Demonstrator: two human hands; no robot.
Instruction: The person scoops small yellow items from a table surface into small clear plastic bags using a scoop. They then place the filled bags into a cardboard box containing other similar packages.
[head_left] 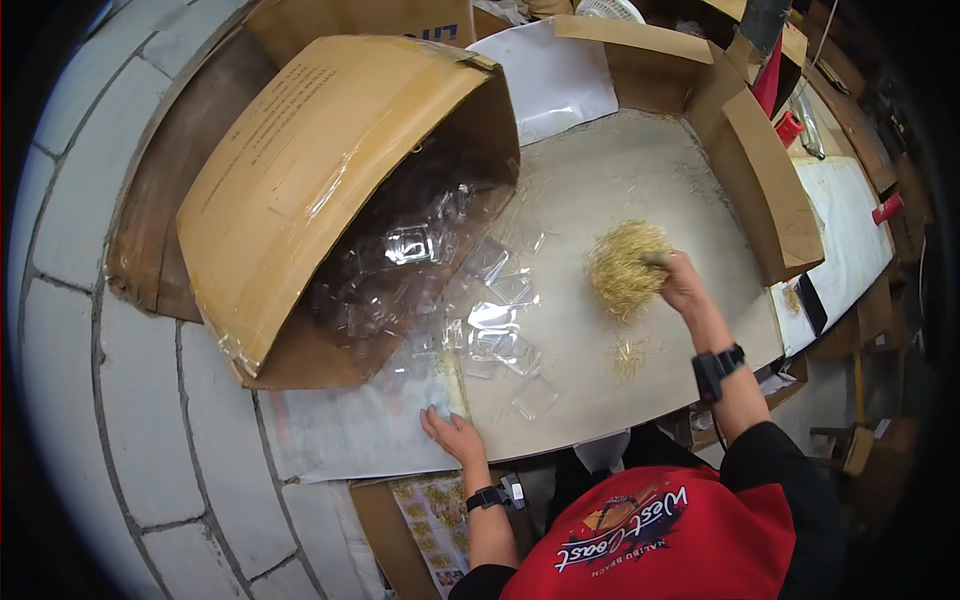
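Observation:
A heap of thin gold-coloured, pin-like pieces (622, 265) lies on the grey work surface, right of the middle. My right hand (682, 285) is at its right side, fingers closed around something dark at their tips that I cannot make out. Just below the heap is a small scatter of the same gold pieces (627, 357). My left hand (455, 437) lies on the table's near edge, fingers spread, holding nothing. Small clear plastic boxes (510, 352) lie loose beyond it, between that hand and the heap.
A large cardboard carton (330, 170) lies on its side at the left, with many clear plastic boxes (410, 245) spilling from its mouth. Cardboard walls (745, 170) border the work surface at the back and right. Red spools (788, 128) stand beyond them. A white block wall (140, 420) runs along the left.

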